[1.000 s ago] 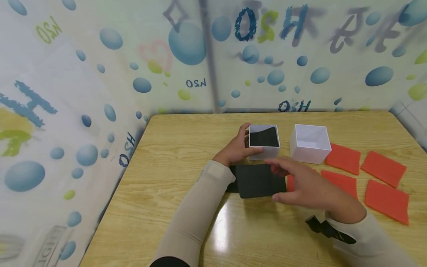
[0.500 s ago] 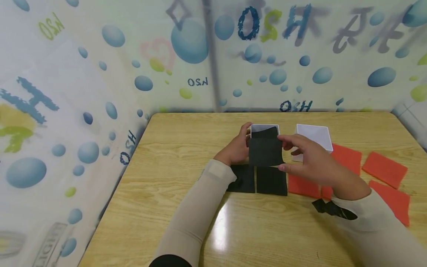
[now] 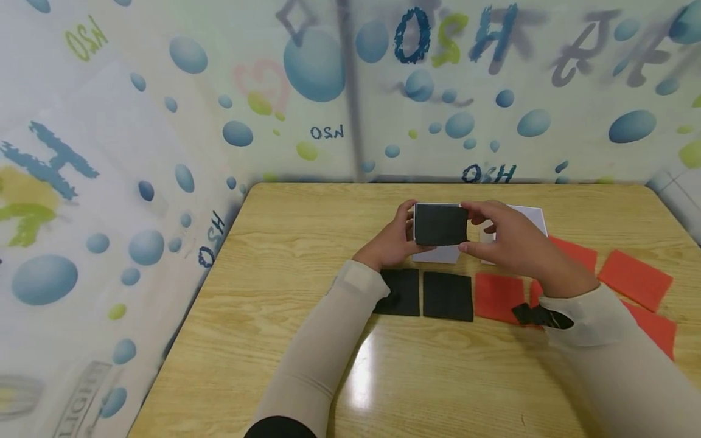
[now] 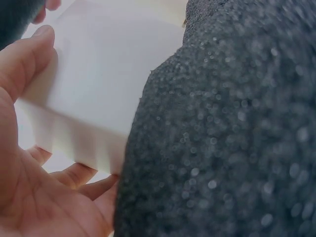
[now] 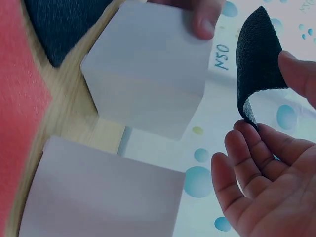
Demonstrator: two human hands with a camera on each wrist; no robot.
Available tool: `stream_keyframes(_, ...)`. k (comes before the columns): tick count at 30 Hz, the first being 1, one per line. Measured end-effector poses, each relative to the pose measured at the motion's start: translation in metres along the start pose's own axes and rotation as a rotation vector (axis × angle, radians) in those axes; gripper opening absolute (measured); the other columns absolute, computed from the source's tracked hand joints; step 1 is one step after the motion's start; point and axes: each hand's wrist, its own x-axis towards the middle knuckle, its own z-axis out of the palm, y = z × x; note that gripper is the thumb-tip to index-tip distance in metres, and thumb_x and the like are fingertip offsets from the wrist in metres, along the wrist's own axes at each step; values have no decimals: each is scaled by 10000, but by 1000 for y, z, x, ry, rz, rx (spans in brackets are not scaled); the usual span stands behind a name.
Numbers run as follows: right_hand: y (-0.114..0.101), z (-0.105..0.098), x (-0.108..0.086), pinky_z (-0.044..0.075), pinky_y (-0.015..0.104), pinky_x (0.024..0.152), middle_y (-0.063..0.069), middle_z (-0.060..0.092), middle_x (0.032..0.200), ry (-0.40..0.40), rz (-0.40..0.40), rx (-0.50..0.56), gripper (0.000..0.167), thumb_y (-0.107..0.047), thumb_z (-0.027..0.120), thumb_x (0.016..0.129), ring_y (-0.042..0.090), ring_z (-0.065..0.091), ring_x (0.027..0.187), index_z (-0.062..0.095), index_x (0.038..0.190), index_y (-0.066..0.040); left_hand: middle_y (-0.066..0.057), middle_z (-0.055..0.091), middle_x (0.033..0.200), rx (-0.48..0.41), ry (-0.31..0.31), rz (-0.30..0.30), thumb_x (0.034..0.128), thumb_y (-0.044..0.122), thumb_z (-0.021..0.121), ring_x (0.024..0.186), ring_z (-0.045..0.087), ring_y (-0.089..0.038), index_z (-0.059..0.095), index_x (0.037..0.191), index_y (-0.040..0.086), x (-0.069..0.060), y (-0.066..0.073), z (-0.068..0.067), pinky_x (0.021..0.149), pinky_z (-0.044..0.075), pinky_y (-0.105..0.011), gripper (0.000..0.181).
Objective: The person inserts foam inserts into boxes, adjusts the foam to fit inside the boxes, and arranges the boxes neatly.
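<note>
My left hand [image 3: 386, 242] grips a small white box [image 3: 435, 255] by its left side, thumb across the front; the left wrist view shows the fingers around the box wall [image 4: 103, 69]. Between thumb and fingers my right hand [image 3: 517, 246] pinches a thin black foam sheet [image 3: 440, 225]. In the head view this sheet covers the box's opening, so the inside is hidden. The right wrist view shows the foam sheet [image 5: 259, 59] bent and held above the open side of the box [image 5: 153, 74]. Two more black sheets [image 3: 447, 296] lie on the table in front.
A second white box [image 3: 530, 218] stands to the right, partly behind my right hand. Several red foam sheets [image 3: 635, 280] lie on the right of the wooden table [image 3: 274, 292], some under my right arm. A printed wall [image 3: 306, 146] rises behind the table's far edge.
My right hand has lifted the black sheet off the table and carried it up and away to the box's opening. My left hand has kept its hold on the box.
</note>
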Motion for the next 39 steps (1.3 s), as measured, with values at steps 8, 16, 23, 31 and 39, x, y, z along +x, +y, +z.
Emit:
stream_keyframes(8,4,-3,16,451,650,1082,284,501,1469,-36,39,-66,825,-269,776,982,457,482,1324,339,1605,51,-81,252,1710,-20,15,-38,956,200,809,1465,487,-258,37,1666,336,-3,3,0,1122,490,-408,1058)
stream_keyframes(16,8,-4,27,448,651,1086,279,502,1481,-50,57,-123,818,-271,787,973,459,498,1331,359,1597,37,-95,175,1752,53,22,-60,952,289,815,1585,308,-278,11,1681,331,-4,4,-1,1208,400,-462,1086)
stream_keyframes(23,7,-3,31,434,666,1090,278,493,1493,-92,78,-139,826,-284,785,974,467,497,1347,351,1607,20,-106,173,1754,98,35,-71,947,340,816,1599,275,-293,13,1681,335,-4,3,-2,1243,345,-484,1088)
stream_keyframes(31,9,-1,36,461,653,1067,281,492,1485,-130,82,-170,839,-256,799,958,470,514,1327,348,1604,33,-93,235,1724,36,24,-67,947,270,823,1556,360,-298,29,1667,321,-2,4,-1,1215,390,-476,1073)
stream_keyframes(39,6,-2,38,421,676,1102,312,446,1529,-158,87,-275,946,-303,837,918,496,476,1373,304,1621,39,-98,217,1738,76,34,-69,937,309,831,1586,304,-310,11,1676,301,-2,2,-2,1235,356,-494,1104)
